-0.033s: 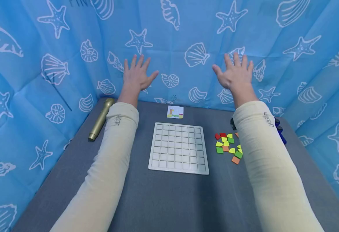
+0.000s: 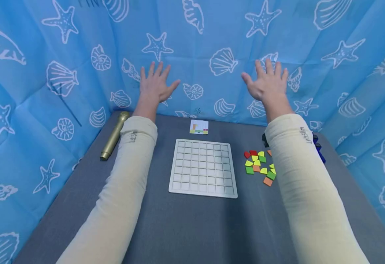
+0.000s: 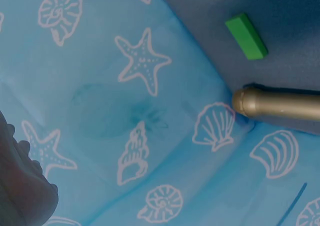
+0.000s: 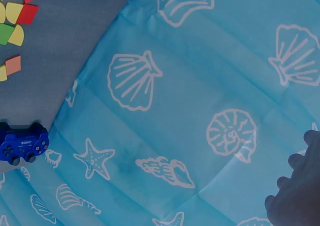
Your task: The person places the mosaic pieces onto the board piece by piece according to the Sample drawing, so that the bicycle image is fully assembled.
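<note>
My left hand (image 2: 154,86) is held out above the far side of the table, fingers spread and holding nothing. Level with it on the right, my right hand (image 2: 268,82) is spread the same way, also without anything in it. Between and below the forearms lies a white square grid board (image 2: 203,168) with bare cells. Just behind the board is a small card (image 2: 199,127) printed with a coloured block picture. Red, yellow, green and orange flat tiles (image 2: 256,168) are scattered right of the board, partly covered by the right sleeve.
A gold microphone-like tube (image 2: 114,135) lies by the table's left edge. The left wrist view shows a green block (image 3: 247,36) near it. On the right, a blue game controller (image 4: 22,143) sits mostly behind the right forearm. A blue shell-patterned curtain (image 2: 192,55) surrounds the grey table (image 2: 185,227).
</note>
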`<state>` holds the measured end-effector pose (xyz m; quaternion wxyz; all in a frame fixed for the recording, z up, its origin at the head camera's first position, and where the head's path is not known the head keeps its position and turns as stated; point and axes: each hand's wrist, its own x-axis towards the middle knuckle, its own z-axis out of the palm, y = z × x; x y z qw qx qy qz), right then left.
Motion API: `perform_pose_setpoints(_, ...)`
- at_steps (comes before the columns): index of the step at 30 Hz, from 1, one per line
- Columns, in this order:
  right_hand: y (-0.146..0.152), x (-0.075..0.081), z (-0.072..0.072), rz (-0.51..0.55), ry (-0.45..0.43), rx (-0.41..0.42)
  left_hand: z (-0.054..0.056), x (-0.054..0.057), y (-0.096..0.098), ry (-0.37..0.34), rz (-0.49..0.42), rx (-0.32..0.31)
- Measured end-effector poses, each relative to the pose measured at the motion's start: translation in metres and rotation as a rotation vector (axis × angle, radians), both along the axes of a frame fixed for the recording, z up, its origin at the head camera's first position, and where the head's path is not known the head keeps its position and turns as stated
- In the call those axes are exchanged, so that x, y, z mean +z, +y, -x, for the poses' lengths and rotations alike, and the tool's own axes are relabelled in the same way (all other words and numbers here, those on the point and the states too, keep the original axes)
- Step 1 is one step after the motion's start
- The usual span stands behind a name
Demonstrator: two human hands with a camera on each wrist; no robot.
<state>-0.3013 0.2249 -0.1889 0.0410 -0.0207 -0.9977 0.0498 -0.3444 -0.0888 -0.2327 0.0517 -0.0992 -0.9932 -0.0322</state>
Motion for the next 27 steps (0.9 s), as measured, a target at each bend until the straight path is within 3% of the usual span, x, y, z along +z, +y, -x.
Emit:
perform_pose_setpoints(5, 0.007, 0.006, -0.003, 0.095, 0.033, -0.006, 0.001, 0.000, -0.003, -0.007, -0.022, -0.005)
perform_pose_setpoints(9, 0.023, 0.013, -0.008, 0.374, 0.115, -0.031, 0.000, 0.003, -0.008, -0.006, -0.098, -0.032)
perform_pose_setpoints(11, 0.034, 0.017, -0.013, 0.602, 0.154, -0.045, -0.001, 0.005, -0.013, 0.003, -0.161, -0.066)
perform_pose_setpoints(15, 0.067, 0.018, -0.025, 1.285, 0.134, -0.018, -0.004, 0.006, -0.026, 0.037, -0.333, -0.150)
perform_pose_setpoints(18, 0.101, 0.010, -0.038, 1.735, 0.060, 0.028, -0.007, 0.005, -0.039, 0.060, -0.488, -0.183)
perform_pose_setpoints(23, 0.159, -0.014, -0.060, 2.179, -0.075, 0.122, -0.014, 0.001, -0.052, 0.051, -0.728, -0.201)
perform_pose_setpoints(27, 0.189, -0.038, -0.076, 2.349, -0.097, 0.095, -0.019, -0.009, -0.054, 0.063, -0.811, -0.227)
